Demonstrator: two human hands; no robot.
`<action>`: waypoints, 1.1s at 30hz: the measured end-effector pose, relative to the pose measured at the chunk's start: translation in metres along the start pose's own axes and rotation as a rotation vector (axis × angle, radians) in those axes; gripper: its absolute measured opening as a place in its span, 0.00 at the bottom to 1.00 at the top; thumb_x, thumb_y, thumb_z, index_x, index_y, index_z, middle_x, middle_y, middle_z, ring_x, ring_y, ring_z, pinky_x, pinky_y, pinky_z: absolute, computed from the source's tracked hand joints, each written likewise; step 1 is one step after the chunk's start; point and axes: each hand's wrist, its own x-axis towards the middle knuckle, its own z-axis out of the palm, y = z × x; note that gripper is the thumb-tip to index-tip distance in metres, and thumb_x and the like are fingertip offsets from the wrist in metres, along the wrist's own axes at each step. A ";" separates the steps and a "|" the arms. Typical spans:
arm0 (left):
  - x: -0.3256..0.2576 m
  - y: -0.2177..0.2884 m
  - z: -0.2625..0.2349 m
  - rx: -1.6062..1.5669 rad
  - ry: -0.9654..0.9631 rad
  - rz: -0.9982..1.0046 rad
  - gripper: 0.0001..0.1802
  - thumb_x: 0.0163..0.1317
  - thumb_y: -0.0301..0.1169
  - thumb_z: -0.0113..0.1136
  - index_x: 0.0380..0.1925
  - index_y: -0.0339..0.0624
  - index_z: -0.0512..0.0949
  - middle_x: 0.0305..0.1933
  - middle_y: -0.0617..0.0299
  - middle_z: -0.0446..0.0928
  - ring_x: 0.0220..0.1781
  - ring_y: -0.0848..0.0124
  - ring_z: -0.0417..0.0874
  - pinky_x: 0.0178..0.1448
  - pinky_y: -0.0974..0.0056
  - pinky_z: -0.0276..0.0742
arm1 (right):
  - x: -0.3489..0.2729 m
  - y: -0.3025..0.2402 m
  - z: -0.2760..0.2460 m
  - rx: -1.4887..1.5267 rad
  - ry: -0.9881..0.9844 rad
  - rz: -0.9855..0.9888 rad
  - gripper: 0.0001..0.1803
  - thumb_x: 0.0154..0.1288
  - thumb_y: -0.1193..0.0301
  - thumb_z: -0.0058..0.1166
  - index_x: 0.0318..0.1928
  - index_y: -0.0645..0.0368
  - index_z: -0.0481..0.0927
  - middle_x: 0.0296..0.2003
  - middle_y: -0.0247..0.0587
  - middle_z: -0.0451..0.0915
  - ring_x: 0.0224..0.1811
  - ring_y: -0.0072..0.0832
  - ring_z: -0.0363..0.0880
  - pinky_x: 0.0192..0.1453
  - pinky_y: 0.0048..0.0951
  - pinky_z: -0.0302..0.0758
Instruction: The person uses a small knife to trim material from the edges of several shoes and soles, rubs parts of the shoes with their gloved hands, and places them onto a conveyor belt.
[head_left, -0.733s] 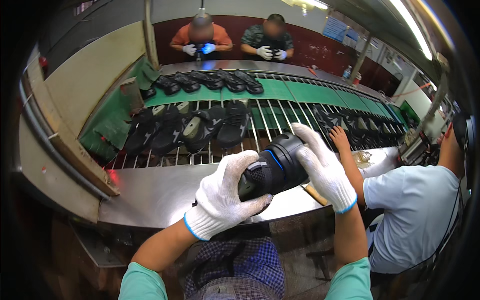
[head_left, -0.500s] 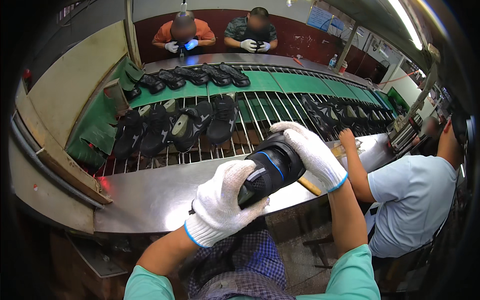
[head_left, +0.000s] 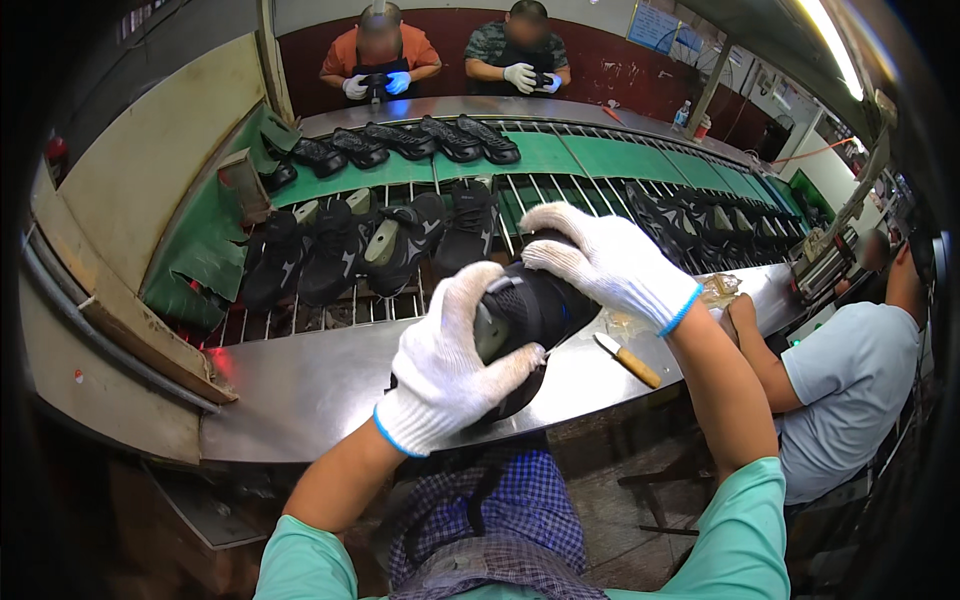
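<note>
Above the steel bench (head_left: pixel 300 385), 1 black shoe (head_left: pixel 535 310) sat clamped between 2 gloved hands: left hand (head_left: pixel 450 365) underneath, right hand (head_left: pixel 600 260) over the top. Inspection seemed underway; turning it needed a firm grip.

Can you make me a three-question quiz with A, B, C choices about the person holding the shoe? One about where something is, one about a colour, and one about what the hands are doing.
1. Where does the small knife with the wooden handle lie?
A. on the metal bench
B. on the green belt
C. on the floor

2. What colour is the shoe being held?
A. white
B. black
C. red

3. What are the hands doing?
A. both rest flat on the bench
B. only one touches the shoe
C. both grip the shoe

Answers:
1 A, it lies on the steel top right of the shoe.
2 B, the shoe is black.
3 C, the left hand and right hand, in white gloves, wrap around it.
</note>
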 end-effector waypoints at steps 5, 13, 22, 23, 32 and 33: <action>0.030 -0.028 -0.010 0.007 -0.069 -0.271 0.51 0.54 0.50 0.82 0.73 0.43 0.66 0.65 0.41 0.80 0.64 0.42 0.86 0.69 0.47 0.82 | 0.030 0.029 0.029 0.077 0.116 -0.071 0.36 0.74 0.40 0.61 0.71 0.49 0.75 0.56 0.53 0.88 0.56 0.54 0.88 0.61 0.47 0.83; 0.045 -0.100 -0.016 -0.050 0.005 -0.434 0.52 0.51 0.46 0.84 0.74 0.44 0.67 0.65 0.44 0.81 0.67 0.51 0.84 0.73 0.50 0.79 | 0.071 0.061 0.108 0.245 0.227 -0.147 0.52 0.73 0.39 0.62 0.83 0.54 0.57 0.77 0.59 0.70 0.66 0.61 0.83 0.69 0.50 0.80; 0.050 -0.107 -0.015 -0.096 0.051 -0.479 0.51 0.53 0.37 0.85 0.74 0.39 0.66 0.63 0.52 0.78 0.65 0.62 0.81 0.73 0.56 0.78 | 0.066 0.069 0.148 0.453 0.283 -0.033 0.46 0.80 0.47 0.55 0.86 0.54 0.52 0.82 0.57 0.62 0.76 0.59 0.75 0.78 0.48 0.73; 0.048 -0.106 -0.015 -0.097 0.056 -0.478 0.51 0.53 0.37 0.85 0.74 0.39 0.66 0.63 0.52 0.78 0.65 0.63 0.80 0.73 0.56 0.77 | 0.059 0.068 0.148 0.531 0.272 0.015 0.45 0.81 0.49 0.54 0.86 0.54 0.53 0.83 0.57 0.62 0.77 0.58 0.74 0.79 0.47 0.72; 0.022 -0.062 -0.030 -0.014 0.148 -0.498 0.52 0.54 0.36 0.84 0.75 0.36 0.64 0.63 0.51 0.77 0.65 0.61 0.79 0.75 0.55 0.74 | -0.121 0.181 0.160 -0.506 0.240 0.343 0.30 0.67 0.65 0.67 0.70 0.52 0.79 0.64 0.53 0.80 0.70 0.49 0.77 0.73 0.52 0.76; 0.018 -0.059 -0.030 -0.024 0.181 -0.485 0.52 0.54 0.36 0.84 0.75 0.36 0.64 0.63 0.51 0.77 0.64 0.61 0.80 0.75 0.55 0.74 | -0.149 0.192 0.159 -0.511 0.200 0.487 0.30 0.67 0.64 0.68 0.69 0.50 0.80 0.63 0.53 0.81 0.69 0.50 0.77 0.73 0.53 0.76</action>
